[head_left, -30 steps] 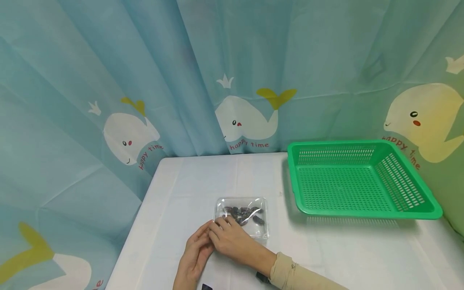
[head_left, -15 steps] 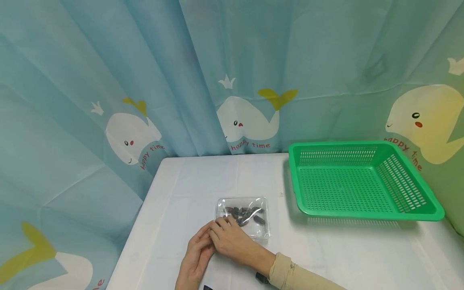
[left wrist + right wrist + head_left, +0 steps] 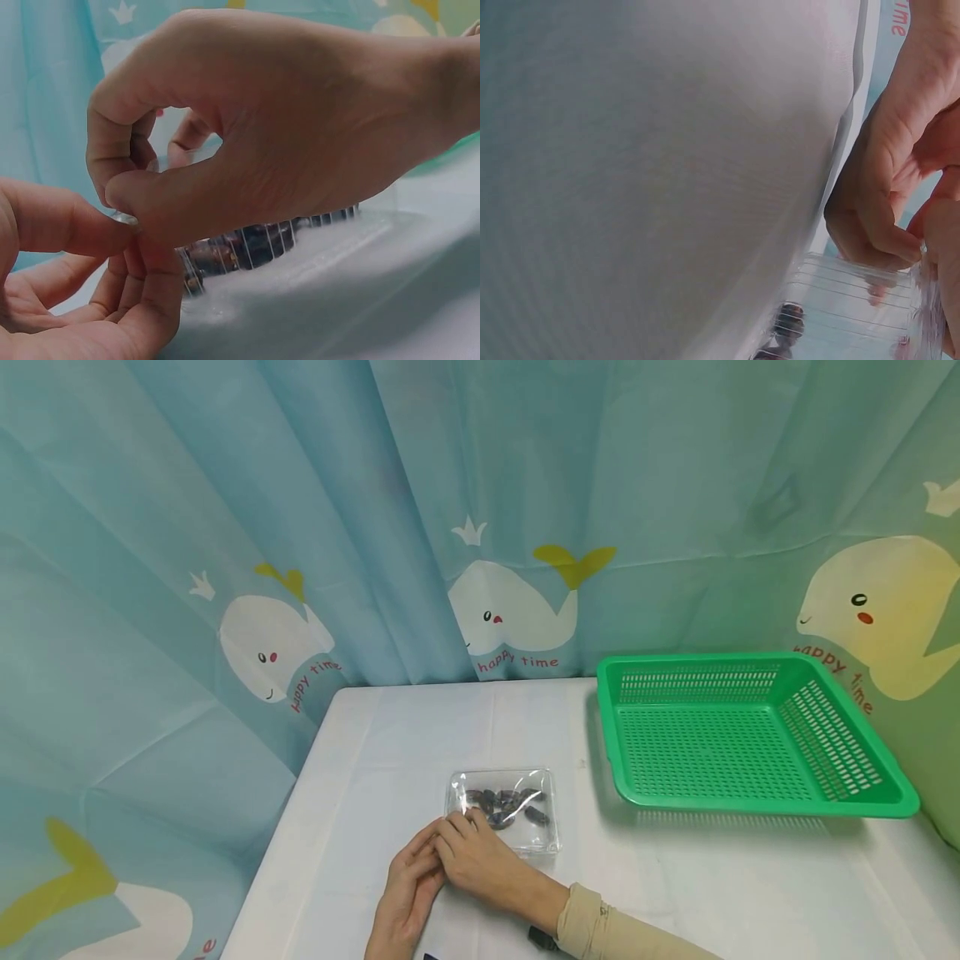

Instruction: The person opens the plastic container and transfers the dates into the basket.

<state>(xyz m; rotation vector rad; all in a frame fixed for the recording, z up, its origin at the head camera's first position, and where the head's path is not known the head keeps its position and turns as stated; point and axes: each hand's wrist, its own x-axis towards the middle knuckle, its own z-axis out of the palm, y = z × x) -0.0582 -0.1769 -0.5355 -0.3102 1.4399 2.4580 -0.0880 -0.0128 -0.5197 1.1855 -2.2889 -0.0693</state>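
Note:
A clear plastic box point(image 3: 528, 839) sits on the white table, holding several dark brown, oblong pieces point(image 3: 536, 815). At its near left corner my left hand point(image 3: 405, 897) and right hand point(image 3: 483, 860) meet, fingertips close together. The left wrist view shows my right hand point(image 3: 300, 120) with thumb and forefinger pinching a small bit of clear plastic at the corner. Below it, my left thumb point(image 3: 82, 225) presses the same spot, its fingers curled beneath. Ribbed box walls point(image 3: 847, 292) show in the right wrist view, right at the fingers. Part of that corner is hidden by the hands.
A green slotted basket point(image 3: 750, 804) stands at the back right of the table point(image 3: 405, 735). Behind hangs a blue curtain point(image 3: 660, 460) with whale prints. A small dark object point(image 3: 542, 938) shows beside the right sleeve point(image 3: 630, 931).
Both hands stay at the box corner with almost no movement. The whole head view has shifted very slightly; the box and basket stand where they were.

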